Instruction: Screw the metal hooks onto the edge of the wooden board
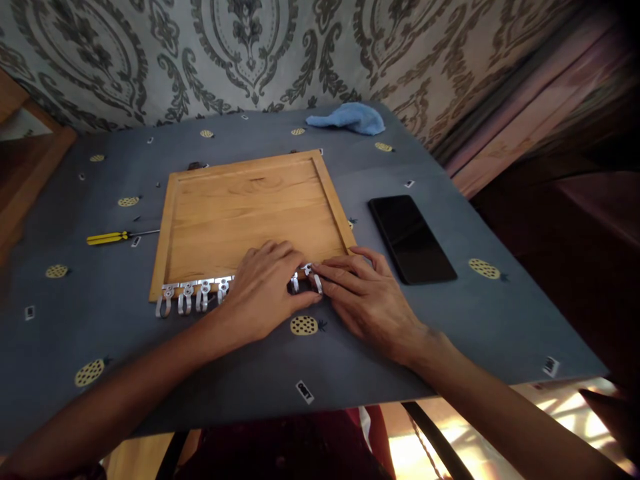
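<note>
A framed wooden board (255, 207) lies flat on the table. Along its near edge runs a silver metal hook rail (197, 285) with several curved hooks pointing toward me. My left hand (265, 290) lies over the middle of the rail, thumb in front and fingers behind, gripping it against the board's edge. At the rail's right end, my right hand (365, 297) pinches with thumb and fingers near the last hook. My hands hide part of the rail and the board's near right corner.
A yellow-handled screwdriver (107, 238) lies left of the board, its tip at the frame. To the right is a black phone (413, 240). A blue cloth (350, 119) sits at the back by the patterned curtain (240, 60). The pineapple-print tablecloth (210, 393) ends near my lap.
</note>
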